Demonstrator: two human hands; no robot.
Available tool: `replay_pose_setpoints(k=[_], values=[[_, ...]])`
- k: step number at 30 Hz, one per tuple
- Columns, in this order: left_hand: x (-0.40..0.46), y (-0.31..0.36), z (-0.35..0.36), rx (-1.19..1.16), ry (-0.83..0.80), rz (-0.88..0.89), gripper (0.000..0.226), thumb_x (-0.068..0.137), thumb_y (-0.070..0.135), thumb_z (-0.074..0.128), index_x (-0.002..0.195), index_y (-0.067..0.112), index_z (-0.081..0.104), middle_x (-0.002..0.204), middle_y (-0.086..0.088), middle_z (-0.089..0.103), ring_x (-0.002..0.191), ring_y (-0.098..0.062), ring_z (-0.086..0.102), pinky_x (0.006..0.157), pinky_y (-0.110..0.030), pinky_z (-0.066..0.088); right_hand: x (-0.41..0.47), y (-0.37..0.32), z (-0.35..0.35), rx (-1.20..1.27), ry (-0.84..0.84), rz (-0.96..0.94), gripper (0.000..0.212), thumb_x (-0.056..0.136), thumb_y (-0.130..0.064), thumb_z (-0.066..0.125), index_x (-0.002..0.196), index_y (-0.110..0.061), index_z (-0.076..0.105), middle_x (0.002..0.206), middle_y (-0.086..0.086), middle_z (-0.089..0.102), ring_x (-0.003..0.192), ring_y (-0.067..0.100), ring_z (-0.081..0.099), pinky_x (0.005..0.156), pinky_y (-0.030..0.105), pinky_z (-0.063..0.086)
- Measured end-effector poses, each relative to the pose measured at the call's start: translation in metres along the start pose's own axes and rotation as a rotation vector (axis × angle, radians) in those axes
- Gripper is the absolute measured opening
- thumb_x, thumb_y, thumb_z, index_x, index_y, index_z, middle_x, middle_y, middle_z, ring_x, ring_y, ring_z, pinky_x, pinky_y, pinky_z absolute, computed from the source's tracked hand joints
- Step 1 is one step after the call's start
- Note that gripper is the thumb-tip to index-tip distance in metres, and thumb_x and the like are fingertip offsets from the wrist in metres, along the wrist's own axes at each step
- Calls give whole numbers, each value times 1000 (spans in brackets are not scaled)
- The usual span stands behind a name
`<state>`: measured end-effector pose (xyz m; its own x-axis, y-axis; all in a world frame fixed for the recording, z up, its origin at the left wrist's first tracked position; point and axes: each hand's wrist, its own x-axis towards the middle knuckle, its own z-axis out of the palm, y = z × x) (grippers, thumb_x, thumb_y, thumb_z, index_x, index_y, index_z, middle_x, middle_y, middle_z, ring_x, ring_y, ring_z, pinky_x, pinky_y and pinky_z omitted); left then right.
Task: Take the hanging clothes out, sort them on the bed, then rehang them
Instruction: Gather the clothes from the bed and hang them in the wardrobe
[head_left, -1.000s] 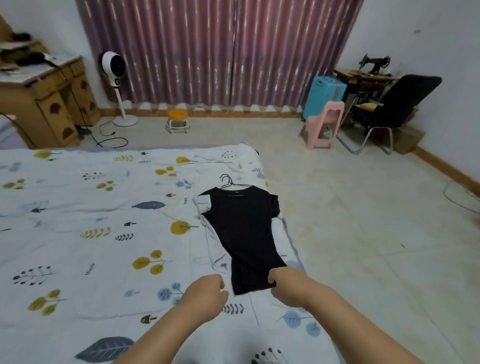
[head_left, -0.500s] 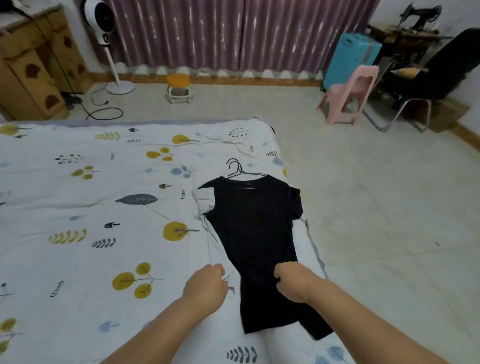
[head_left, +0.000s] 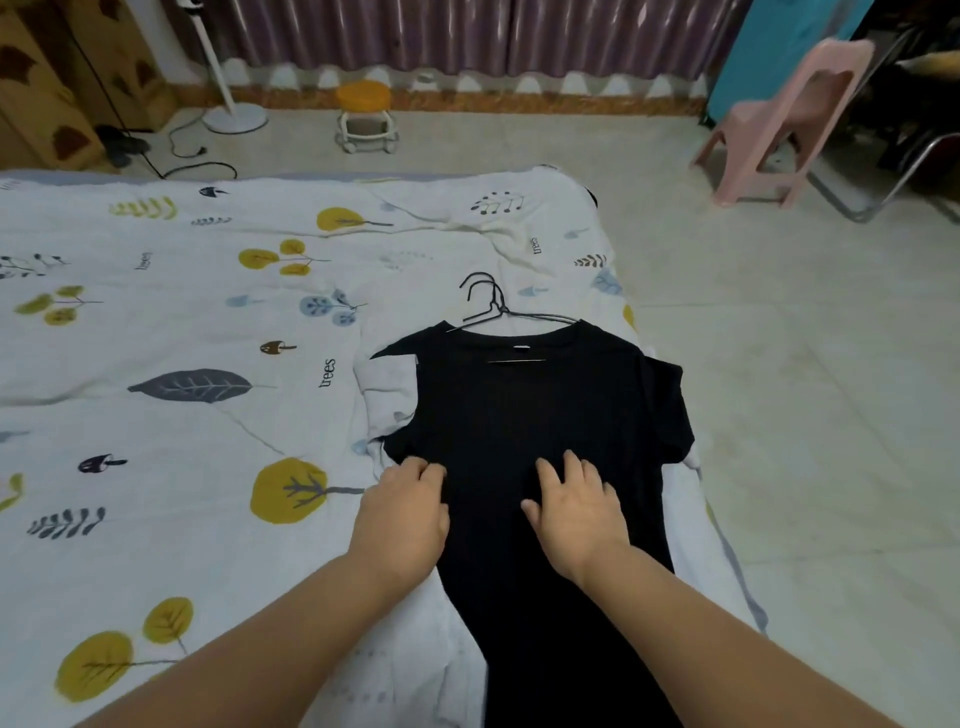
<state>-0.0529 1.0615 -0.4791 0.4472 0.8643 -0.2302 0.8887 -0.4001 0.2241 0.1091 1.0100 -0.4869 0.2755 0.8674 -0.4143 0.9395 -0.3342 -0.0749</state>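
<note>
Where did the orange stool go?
In the head view the orange stool stands on the floor at the top, in front of the purple curtain, just right of the white fan base, beyond the bed.

both forearms bare w/ no sleeves in view, left hand (head_left: 402, 519) & right hand (head_left: 576, 509) ungloved.

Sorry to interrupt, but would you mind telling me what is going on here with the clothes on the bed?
A person is sorting clothes on the bed. A black T-shirt, on its wire hanger, lies flat near the bed's right edge, over a white garment. The left hand rests at the shirt's left edge and the right hand lies on the fabric with fingers spread, apparently smoothing it. Nothing has been rehung yet.
</note>
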Motion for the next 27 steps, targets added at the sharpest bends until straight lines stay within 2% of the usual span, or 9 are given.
replay_pose_setpoints(k=[7, 10, 12, 14, 16, 18, 21, 24, 27], values=[[87, -23, -1, -39, 233, -8, 42, 95, 23, 45, 133, 6, 44, 141, -14, 39, 129, -31, 36, 103, -39, 33, 74, -3, 39, -36, 52, -112, 64, 95, -56, 13, 148, -28, -12, 157, 5, -18, 143, 30, -19, 113, 53, -10], [133, -33, -2, -4, 249, -47, 47, 97, 29, 39, 137, 5, 38, 147, -15, 32, 134, -32, 30, 107, -41, 28, 83, -3, 57, -43, 62, -115, 72, 73, -61, -18, 137, -29, -28, 155, 5, -22, 141, 31, -24, 110, 54, -15], [161, -38, -1, 21, 220, -72, 51, 98, 34, 34, 141, 7, 32, 151, -15, 25, 138, -31, 23, 109, -41, 24, 87, -3, 59, -36, 35, -127, 76, 60, -59, -25, 130, -30, -32, 155, 5, -24, 140, 31, -26, 110, 54, -15], [188, -43, 2, 74, 160, -94, 56, 99, 39, 29, 145, 9, 23, 154, -13, 16, 142, -29, 15, 113, -41, 19, 89, -1, 56, -39, 6, -129, 67, 70, -62, -19, 128, -31, -33, 154, 5, -26, 140, 32, -27, 110, 55, -15], [210, -49, 8, 83, 96, -141, 61, 98, 44, 26, 147, 9, 16, 156, -12, 13, 143, -28, 12, 115, -44, 17, 92, -2, 53, -51, -26, -131, 58, 89, -61, 1, 127, -32, -32, 153, 5, -28, 139, 32, -29, 109, 56, -16], [225, -49, 15, 41, 61, -188, 59, 97, 45, 28, 143, 7, 23, 150, -13, 26, 138, -31, 23, 111, -47, 23, 93, -2, 54, -61, -35, -141, 61, 94, -58, 12, 127, -32, -32, 153, 6, -29, 138, 33, -30, 108, 57, -17], [230, -43, 23, 122, 136, -191, 49, 96, 43, 37, 123, 2, 41, 129, -18, 46, 120, -37, 41, 96, -46, 33, 95, -1, 56, -71, -35, -149, 61, 95, -57, 13, 127, -31, -33, 153, 6, -29, 138, 33, -31, 107, 57, -20], [226, -41, 18, 170, 200, -178, 48, 91, 43, 48, 113, 0, 45, 116, -21, 52, 110, -38, 46, 88, -43, 36, 95, -1, 57, -93, -46, -141, 63, 95, -57, 12, 129, -31, -33, 153, 6, -29, 138, 33, -31, 108, 57, -18], [210, -40, 8, 131, 257, -75, 40, 89, 37, 55, 102, 1, 44, 101, -21, 58, 96, -38, 51, 71, -38, 34, 94, -2, 53, -104, -62, -124, 65, 95, -57, 12, 141, -30, -26, 153, 6, -27, 139, 33, -29, 110, 58, -15]])
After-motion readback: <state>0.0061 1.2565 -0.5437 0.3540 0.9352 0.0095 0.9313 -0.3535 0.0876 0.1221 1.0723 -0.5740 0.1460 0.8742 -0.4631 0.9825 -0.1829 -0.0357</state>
